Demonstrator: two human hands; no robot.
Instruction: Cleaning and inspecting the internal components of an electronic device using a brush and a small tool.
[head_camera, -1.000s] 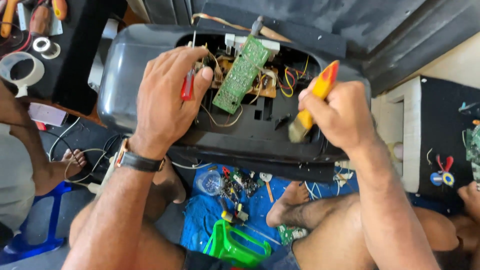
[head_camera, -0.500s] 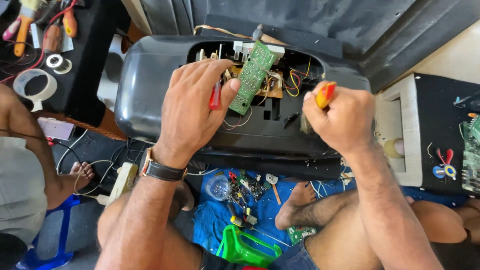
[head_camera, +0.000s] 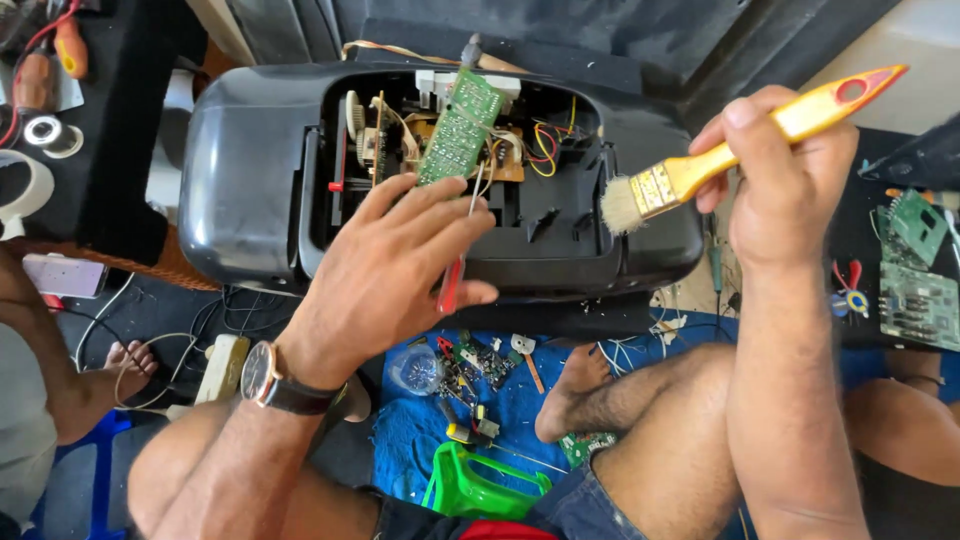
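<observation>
Opened black casing (head_camera: 250, 160) lying across the lap — green circuit board (head_camera: 458, 125) tilted inside. Left hand (head_camera: 385, 270) pinching a red-handled screwdriver (head_camera: 450, 285); right hand (head_camera: 785, 185) clenched on a yellow-handled brush (head_camera: 700, 165).

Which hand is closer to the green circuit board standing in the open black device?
Left. The left hand lies just below the green circuit board, fingertips almost touching it; the right hand, holding a yellow-handled brush, is far to its right.
</observation>
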